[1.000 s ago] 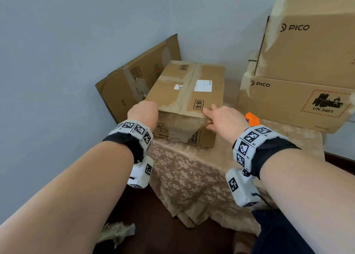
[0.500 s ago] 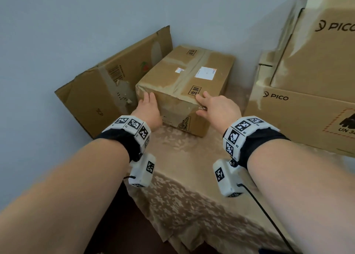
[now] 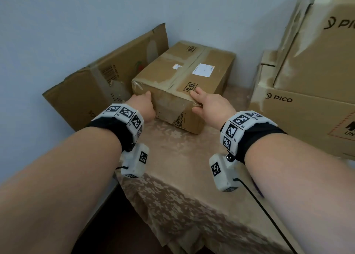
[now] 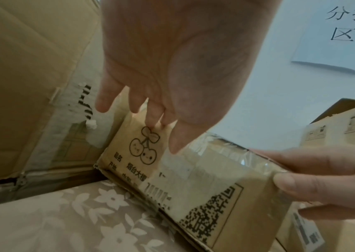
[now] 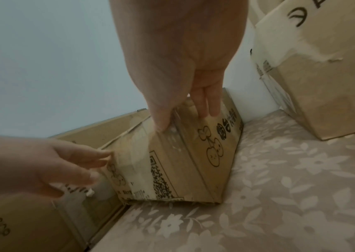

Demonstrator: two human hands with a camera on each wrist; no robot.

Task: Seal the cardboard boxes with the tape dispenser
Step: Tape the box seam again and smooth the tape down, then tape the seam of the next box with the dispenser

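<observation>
Looking from the head view, the taped cardboard box (image 3: 184, 76) sits far-left on the floral tablecloth (image 3: 182, 196), near the pale wall (image 3: 76, 23), PICO boxes (image 3: 307, 99) at right. The left hand (image 3: 143, 107) and right hand (image 3: 209, 105) touch its near corners, fingers straight. In the left wrist view, glossy tape (image 4: 226, 153) looks slippery; the stiff, probably light box is best gripped at opposite corners. The right wrist view shows both hands wide, holding nothing.

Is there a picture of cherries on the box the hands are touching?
Yes, the left wrist view shows two smiling cherries drawn on the side of the small box, just below the left hand's fingertips.
</observation>
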